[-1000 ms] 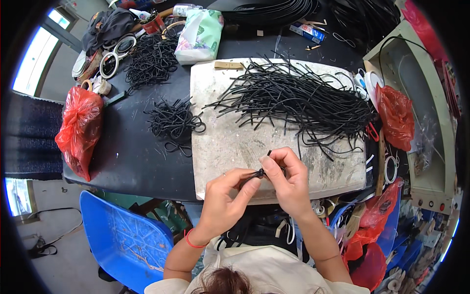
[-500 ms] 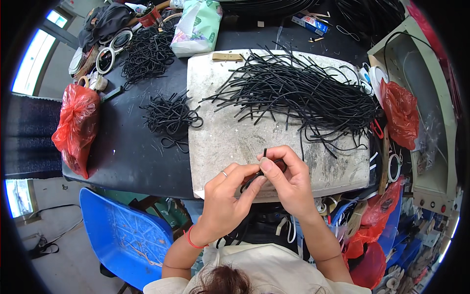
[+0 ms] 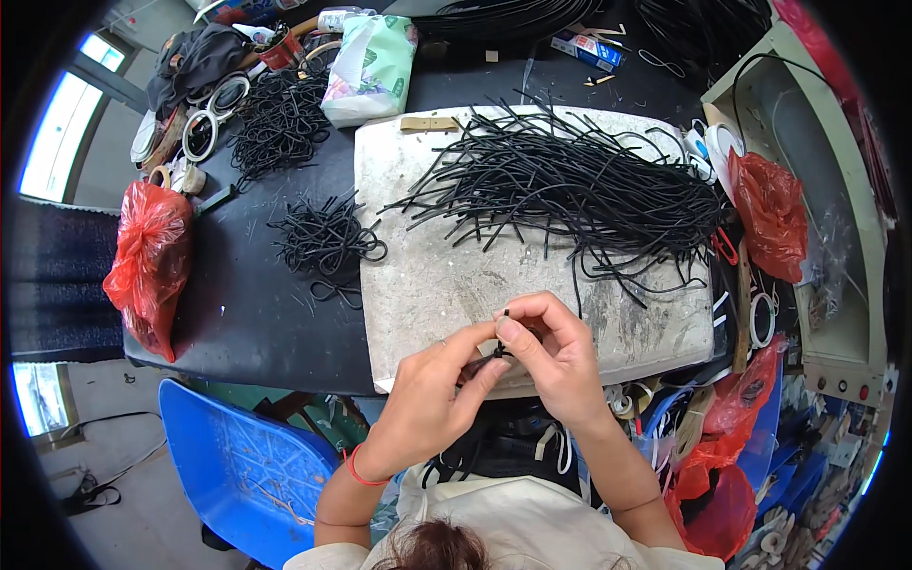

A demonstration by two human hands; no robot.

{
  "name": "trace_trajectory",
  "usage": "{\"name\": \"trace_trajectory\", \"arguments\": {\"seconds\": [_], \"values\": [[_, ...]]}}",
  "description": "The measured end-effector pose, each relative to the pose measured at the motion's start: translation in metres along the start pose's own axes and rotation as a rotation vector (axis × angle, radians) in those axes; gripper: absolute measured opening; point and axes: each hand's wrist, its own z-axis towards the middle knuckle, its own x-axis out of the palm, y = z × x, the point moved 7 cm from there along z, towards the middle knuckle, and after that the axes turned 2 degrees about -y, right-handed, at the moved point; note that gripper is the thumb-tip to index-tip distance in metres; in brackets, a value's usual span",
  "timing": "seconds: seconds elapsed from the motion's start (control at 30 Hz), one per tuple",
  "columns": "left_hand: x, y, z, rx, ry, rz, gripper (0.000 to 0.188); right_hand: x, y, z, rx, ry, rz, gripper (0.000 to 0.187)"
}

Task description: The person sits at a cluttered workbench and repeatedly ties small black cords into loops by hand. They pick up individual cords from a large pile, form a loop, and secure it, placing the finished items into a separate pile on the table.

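Both hands meet over the front edge of a worn whitish board (image 3: 427, 285), fingertips pinching one short black cord (image 3: 500, 350). My left hand (image 3: 439, 378) is closed on its looped or knotted part. With thumb and finger, my right hand (image 3: 551, 353) grips the cord close to an end that sticks up. Much of the cord is hidden by the fingers. Beyond the hands, a big heap of straight black cords (image 3: 579, 185) lies across the board. Left of it, a smaller pile of looped black cords (image 3: 323, 233) rests partly on the board's edge.
Another tangle of black cords (image 3: 275, 123) lies farther back, beside a green-white package (image 3: 370, 71). Red plastic bags stand at the left (image 3: 150, 261) and right (image 3: 769, 217). A blue plastic chair (image 3: 252, 456) is below the table's left front edge. A grey metal cabinet (image 3: 831, 313) borders the right.
The hands have come slightly lower and closer to me, still gripping the cord. Its upright end now shows shorter above my fingers. The whole view has shifted a little.
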Motion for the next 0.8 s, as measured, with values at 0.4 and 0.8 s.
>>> {"name": "trace_trajectory", "arguments": {"seconds": [0.4,0.8], "values": [[-0.008,-0.012,-0.003,0.245,-0.147,0.104,0.016,-0.001,-0.004,-0.006,0.149,0.061,0.045,0.013],[0.005,0.017,-0.014,0.03,-0.281,-0.172,0.013,0.005,-0.005,-0.011,0.112,-0.137,-0.009,0.018]]}}
